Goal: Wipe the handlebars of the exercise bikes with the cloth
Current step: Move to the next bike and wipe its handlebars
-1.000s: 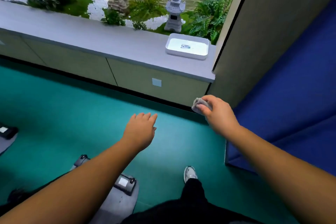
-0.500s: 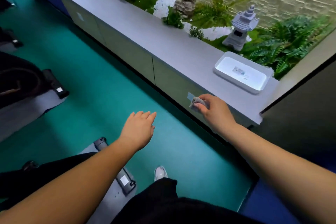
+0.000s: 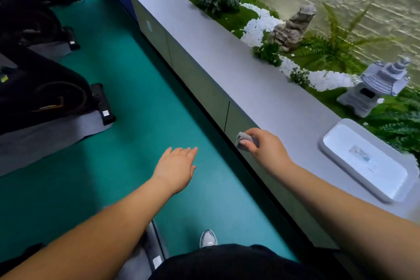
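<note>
Grey cloth [image 3: 243, 140] is bunched & pinched in R hand [image 3: 266, 150], held beside the ledge [image 3: 227, 57] front edge. L hand [image 3: 176, 167] is held flat, fingers straight, nothing gripped, over green floor [image 3: 141, 88]. Bikes [image 3: 43, 93] are seen far left, well apart from cloth.

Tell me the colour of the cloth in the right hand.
Grey; the small bunched cloth shows best in the head view.

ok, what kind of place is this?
Most likely an indoor gym or fitness studio: black exercise bikes stand on grey mats over teal sports flooring. A long grey cabinet fronts a decorative garden bed with a stone lantern.
</note>
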`<action>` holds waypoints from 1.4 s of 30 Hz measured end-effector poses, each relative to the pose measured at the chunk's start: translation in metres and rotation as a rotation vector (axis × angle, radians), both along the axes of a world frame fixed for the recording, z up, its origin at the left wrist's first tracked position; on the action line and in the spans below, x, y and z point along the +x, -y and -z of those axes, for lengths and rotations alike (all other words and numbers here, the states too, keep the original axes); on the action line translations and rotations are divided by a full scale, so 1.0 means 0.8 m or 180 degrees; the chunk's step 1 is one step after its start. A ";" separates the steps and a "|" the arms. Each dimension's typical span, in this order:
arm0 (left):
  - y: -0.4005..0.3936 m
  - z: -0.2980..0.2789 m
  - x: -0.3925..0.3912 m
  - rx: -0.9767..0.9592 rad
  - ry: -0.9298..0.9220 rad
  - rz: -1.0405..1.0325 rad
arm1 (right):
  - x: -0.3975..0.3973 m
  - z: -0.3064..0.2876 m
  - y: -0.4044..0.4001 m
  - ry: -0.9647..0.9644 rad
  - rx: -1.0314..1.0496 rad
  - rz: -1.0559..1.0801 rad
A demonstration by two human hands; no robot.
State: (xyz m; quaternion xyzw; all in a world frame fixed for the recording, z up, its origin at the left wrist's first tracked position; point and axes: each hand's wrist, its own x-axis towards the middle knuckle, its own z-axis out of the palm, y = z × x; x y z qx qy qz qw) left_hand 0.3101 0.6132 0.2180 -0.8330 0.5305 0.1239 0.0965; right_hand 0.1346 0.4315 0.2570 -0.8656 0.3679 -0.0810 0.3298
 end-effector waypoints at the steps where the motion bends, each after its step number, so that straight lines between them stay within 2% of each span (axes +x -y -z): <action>1: 0.006 -0.002 0.016 -0.0014 0.0008 -0.0038 | 0.017 0.001 0.009 0.0010 -0.0014 -0.0043; 10: 0.024 0.001 0.150 -0.0005 -0.0020 -0.0852 | 0.215 0.010 0.080 -0.0074 -0.0028 -0.0948; 22: 0.075 0.005 0.303 -0.0046 -0.0167 -0.2458 | 0.511 0.011 0.157 -0.0133 -0.0074 -0.2350; 31: 0.010 0.015 0.374 0.0127 -0.0274 -0.3360 | 0.674 0.025 0.082 -0.0203 0.0024 -0.3218; 42: -0.103 0.020 0.521 -0.0040 -0.0287 -0.3986 | 0.876 0.021 -0.057 -0.0090 0.0014 -0.3921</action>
